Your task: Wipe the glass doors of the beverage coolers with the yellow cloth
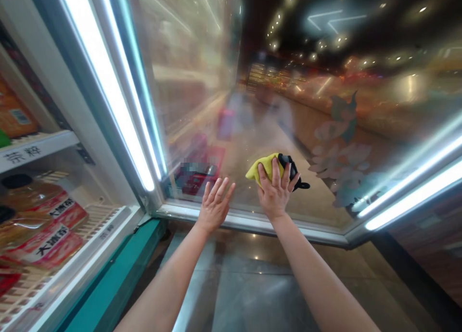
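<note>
A glass door (pixel 234 192) in a light metal frame fills the middle of the view. My right hand (pixel 276 192) is spread over a yellow and black cloth (pixel 265 166), holding it against the lower part of the pane. The cloth is bunched, its yellow side to the left and its dark part at the right of my fingers. To the left, my left hand (pixel 215 204) has its fingers stretched out with nothing in them. It is near the pane's lower edge; whether it touches the glass I cannot tell.
Left of the door, a lit cabinet holds drink bottles (pixel 46 226) on a slatted shelf, with orange packs (pixel 18 110) above. Bright light strips (pixel 108 82) run along the cabinet's side. A teal base edge (pixel 108 274) juts below. Flower decals (pixel 342 163) mark the glass at right.
</note>
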`<action>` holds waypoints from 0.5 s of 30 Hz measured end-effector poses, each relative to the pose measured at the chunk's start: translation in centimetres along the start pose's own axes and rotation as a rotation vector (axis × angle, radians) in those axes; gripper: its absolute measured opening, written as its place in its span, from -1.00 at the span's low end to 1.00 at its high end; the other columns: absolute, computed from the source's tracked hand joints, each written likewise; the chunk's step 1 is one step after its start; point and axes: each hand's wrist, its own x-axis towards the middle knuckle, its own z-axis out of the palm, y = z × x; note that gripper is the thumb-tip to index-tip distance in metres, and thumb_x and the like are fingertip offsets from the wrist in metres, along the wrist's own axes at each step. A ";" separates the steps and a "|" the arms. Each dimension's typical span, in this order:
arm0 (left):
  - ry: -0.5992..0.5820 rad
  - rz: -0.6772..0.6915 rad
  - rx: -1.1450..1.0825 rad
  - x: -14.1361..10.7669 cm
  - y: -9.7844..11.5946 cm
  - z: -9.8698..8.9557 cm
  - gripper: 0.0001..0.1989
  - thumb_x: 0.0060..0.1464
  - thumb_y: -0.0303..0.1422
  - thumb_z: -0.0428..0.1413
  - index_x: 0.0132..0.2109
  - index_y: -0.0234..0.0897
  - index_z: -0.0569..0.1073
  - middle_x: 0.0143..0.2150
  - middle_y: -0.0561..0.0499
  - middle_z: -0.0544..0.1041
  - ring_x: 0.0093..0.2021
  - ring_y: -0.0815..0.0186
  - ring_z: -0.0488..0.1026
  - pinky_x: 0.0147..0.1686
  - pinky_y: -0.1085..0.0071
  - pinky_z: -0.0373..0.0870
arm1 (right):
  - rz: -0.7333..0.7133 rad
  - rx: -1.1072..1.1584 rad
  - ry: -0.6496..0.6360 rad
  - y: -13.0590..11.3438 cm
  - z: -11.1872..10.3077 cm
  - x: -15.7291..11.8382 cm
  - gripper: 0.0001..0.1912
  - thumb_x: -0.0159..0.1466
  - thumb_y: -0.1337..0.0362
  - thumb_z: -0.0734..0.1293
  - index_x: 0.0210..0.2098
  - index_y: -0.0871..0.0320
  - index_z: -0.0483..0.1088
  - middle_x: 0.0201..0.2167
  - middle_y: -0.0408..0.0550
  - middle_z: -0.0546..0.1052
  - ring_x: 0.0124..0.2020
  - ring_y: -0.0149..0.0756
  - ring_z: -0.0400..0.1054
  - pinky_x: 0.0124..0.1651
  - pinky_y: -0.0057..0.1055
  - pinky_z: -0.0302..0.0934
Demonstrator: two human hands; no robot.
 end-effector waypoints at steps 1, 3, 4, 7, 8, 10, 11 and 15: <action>0.006 -0.012 0.003 -0.1 -0.1 0.0 -0.15 0.20 -0.53 0.06 0.52 -0.10 -0.13 0.51 -0.11 0.10 0.53 0.14 -0.11 0.50 -0.01 -0.26 | -0.036 0.006 -0.013 -1.0 0.2 -0.1 -0.46 0.34 0.21 0.35 0.30 -0.14 0.35 0.42 -0.03 0.24 0.53 0.12 -0.34 0.45 0.33 -0.47; 0.012 -0.034 0.012 -0.5 -0.3 -0.2 -0.16 0.22 -0.51 0.06 0.52 -0.11 -0.13 0.51 -0.11 0.11 0.54 0.14 -0.12 0.50 -0.01 -0.25 | -0.135 0.021 -0.063 -1.7 0.2 -1.3 -0.49 0.34 0.23 0.34 0.27 -0.20 0.37 0.38 -0.12 0.32 0.54 0.02 -0.32 0.47 0.26 -0.53; 0.011 -0.046 0.020 -0.7 -0.5 -0.4 -0.17 0.23 -0.50 0.06 0.52 -0.11 -0.13 0.51 -0.12 0.10 0.54 0.14 -0.12 0.50 -0.01 -0.25 | -0.185 0.031 -0.097 -1.5 0.1 -2.2 -0.49 0.35 0.26 0.33 0.26 -0.22 0.38 0.35 -0.16 0.36 0.53 -0.04 -0.30 0.48 0.22 -0.54; 0.008 -0.090 0.047 -1.4 -1.5 -1.0 -0.18 0.25 -0.46 0.07 0.52 -0.12 -0.13 0.52 -0.13 0.08 0.54 0.13 -0.14 0.50 -0.02 -0.26 | -0.258 0.066 -0.158 0.3 -0.3 -4.4 -0.47 0.32 0.36 0.29 0.22 -0.24 0.41 0.30 -0.22 0.42 0.52 -0.16 -0.20 0.51 0.12 -0.52; 0.012 -0.105 0.057 -1.6 -1.8 -1.2 -0.19 0.26 -0.45 0.07 0.52 -0.13 -0.13 0.52 -0.13 0.07 0.54 0.13 -0.15 0.50 -0.03 -0.27 | -0.241 0.075 -0.148 0.6 -0.3 -4.5 -0.46 0.32 0.38 0.29 0.21 -0.24 0.42 0.31 -0.21 0.42 0.52 -0.16 -0.18 0.50 0.13 -0.50; 0.020 -0.127 0.074 -1.8 -2.3 -1.6 -0.20 0.26 -0.45 0.06 0.52 -0.13 -0.12 0.52 -0.13 0.08 0.54 0.14 -0.17 0.50 -0.02 -0.28 | -0.159 0.083 -0.091 0.1 0.0 -3.6 -0.46 0.31 0.39 0.27 0.22 -0.21 0.42 0.33 -0.15 0.38 0.52 -0.08 -0.19 0.49 0.22 -0.45; 0.020 -0.138 0.080 -1.9 -2.5 -1.7 -0.20 0.26 -0.45 0.06 0.52 -0.13 -0.12 0.51 -0.13 0.08 0.54 0.15 -0.17 0.50 -0.02 -0.29 | -0.111 0.085 -0.061 -0.7 0.3 -2.8 -0.46 0.32 0.38 0.26 0.23 -0.19 0.42 0.35 -0.11 0.35 0.52 -0.02 -0.21 0.47 0.28 -0.44; -0.007 -0.204 0.085 -2.0 -2.9 -2.2 -0.21 0.28 -0.43 0.03 0.53 -0.17 -0.15 0.52 -0.16 0.07 0.54 0.13 -0.13 0.50 -0.03 -0.28 | -0.111 0.115 -0.064 -5.2 1.7 -0.7 -0.45 0.35 0.33 0.28 0.28 -0.20 0.36 0.40 -0.06 0.29 0.53 0.09 -0.28 0.43 0.39 -0.50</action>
